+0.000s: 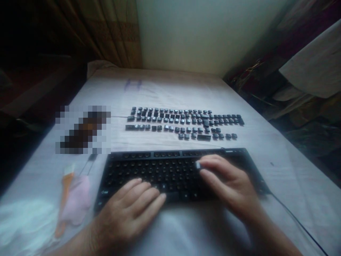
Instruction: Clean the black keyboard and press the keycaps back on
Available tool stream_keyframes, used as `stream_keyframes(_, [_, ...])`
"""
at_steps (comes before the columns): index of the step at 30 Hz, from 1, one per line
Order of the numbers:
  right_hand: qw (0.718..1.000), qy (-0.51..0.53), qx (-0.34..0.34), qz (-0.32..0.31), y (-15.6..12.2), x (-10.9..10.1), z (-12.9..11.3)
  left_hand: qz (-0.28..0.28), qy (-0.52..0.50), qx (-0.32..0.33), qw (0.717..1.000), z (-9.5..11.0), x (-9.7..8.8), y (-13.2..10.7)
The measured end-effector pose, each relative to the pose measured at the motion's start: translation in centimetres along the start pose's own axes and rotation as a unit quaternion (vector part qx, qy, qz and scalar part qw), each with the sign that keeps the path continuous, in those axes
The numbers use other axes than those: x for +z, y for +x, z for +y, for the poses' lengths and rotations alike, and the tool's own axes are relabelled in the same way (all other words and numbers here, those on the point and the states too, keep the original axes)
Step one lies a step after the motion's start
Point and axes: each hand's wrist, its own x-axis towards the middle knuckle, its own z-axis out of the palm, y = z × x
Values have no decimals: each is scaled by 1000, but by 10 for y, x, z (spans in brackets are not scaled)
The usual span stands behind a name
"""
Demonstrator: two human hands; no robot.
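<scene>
Black plastic makes up the keyboard (170,170), which lies flat at the centre of the clock used here, nearest the person, many of its upper positions showing bare mounts. The right hand (234,185) pinches a small key cap (198,164) between thumb and fingertip above the board, just toward 2 o'clock of its middle; whether the cap touches a mount I cannot tell. The left hand (128,209) lies loose and palm-down toward 8 o'clock, fingers stretched over the lower keys, grasping nothing.

For good handling, I would judge the cap best held level and square to its mount, with force straight along the stem and no twist (a tilted cap could strain the plastic). The left palm seems well placed to steady the board, though its fingers hide several keys.

Farther out at 12 o'clock, loose caps (184,121) lie in rows on the pale cloth cover (279,156). Toward 10 o'clock sits a pixelated object (82,129), unreadable; toward 9, an orange-handled brush (67,183) beside a pink cloth (77,199). A cable (298,220) runs off at 4 o'clock, and a curtain (119,35) hangs at 11.
</scene>
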Motion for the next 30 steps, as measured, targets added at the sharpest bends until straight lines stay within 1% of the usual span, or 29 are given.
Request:
stream_keyframes(3, [1000,12,8,-1,-1,2,0,-9,-2,-15,1000,1,2,-1])
stream_keyframes(6, [999,6,-34,-31,-4,13,-1,-9,-4,-9,1000,1,3,-2])
stream_keyframes(9, [995,-22,-81,-52,-7,23,-1,-9,-9,-7,1000,1,3,-2])
stream_keyframes(16, [983,-105,-135,-70,-11,36,-4,-4,-18,-9,1000,1,3,-1])
stream_keyframes(21, [977,-134,-139,-95,-12,40,-8,-6,-6,0,1000,1,3,-2])
stream_keyframes(26, [968,-170,-139,-118,-8,37,-15,-7,-2,7,1000,0,4,-4])
stream_keyframes(30, [950,-236,-155,-132,-4,37,-23,-6,4,36,999,2,5,1])
